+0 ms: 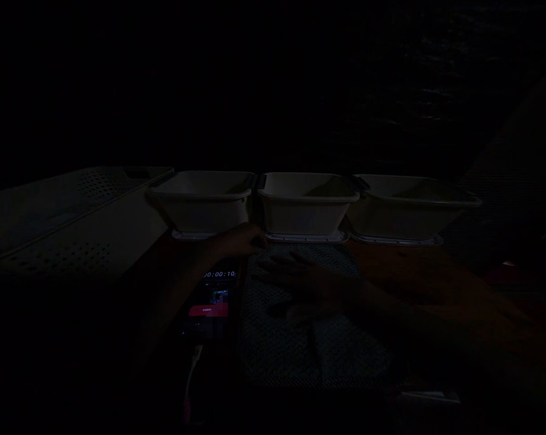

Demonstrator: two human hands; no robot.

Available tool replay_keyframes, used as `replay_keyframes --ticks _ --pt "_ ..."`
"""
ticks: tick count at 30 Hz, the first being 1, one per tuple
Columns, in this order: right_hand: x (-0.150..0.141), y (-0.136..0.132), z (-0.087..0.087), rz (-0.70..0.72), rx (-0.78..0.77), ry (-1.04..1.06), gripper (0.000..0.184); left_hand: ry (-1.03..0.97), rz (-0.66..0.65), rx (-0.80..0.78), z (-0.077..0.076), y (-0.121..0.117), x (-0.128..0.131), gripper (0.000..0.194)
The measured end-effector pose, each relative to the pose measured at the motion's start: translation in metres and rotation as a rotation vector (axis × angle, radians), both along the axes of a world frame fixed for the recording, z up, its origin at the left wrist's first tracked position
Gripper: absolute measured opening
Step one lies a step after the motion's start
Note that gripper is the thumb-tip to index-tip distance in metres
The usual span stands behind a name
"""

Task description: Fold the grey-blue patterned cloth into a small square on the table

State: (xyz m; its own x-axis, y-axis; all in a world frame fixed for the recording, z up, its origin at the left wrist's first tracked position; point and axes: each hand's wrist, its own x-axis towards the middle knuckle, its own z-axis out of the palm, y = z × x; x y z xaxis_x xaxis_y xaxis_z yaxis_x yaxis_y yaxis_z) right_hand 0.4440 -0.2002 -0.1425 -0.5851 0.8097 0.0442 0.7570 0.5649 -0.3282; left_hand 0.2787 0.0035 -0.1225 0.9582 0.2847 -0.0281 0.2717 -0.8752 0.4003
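The view is very dark. A grey textured cloth [318,356] lies on the wooden table, with a fold or crease near its lower middle. Across its upper part my right hand [309,283] rests palm down, fingers spread. At the cloth's far left corner is my left hand [244,237], its fingers curled closed; whether they pinch the cloth's edge is too dark to see. Under my left forearm lies a phone [209,311] with a lit screen showing a timer.
Three pale basins, left [204,208], middle [306,211] and right [399,214], stand in a row behind the cloth. A white perforated basket [132,223] is at the left. A cable [192,368] runs from the phone. The wooden tabletop [399,272] shows at the right.
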Motion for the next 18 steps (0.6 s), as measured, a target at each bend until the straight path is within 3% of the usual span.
replay_keyframes --ticks 5,18 --pt "-0.003 0.002 0.004 0.038 -0.006 0.139 0.066 0.005 0.024 -0.026 0.003 -0.004 -0.001 0.027" --pt "-0.015 -0.008 -0.003 0.046 -0.014 -0.044 0.082 0.008 0.008 -0.002 0.001 -0.002 0.001 0.023"
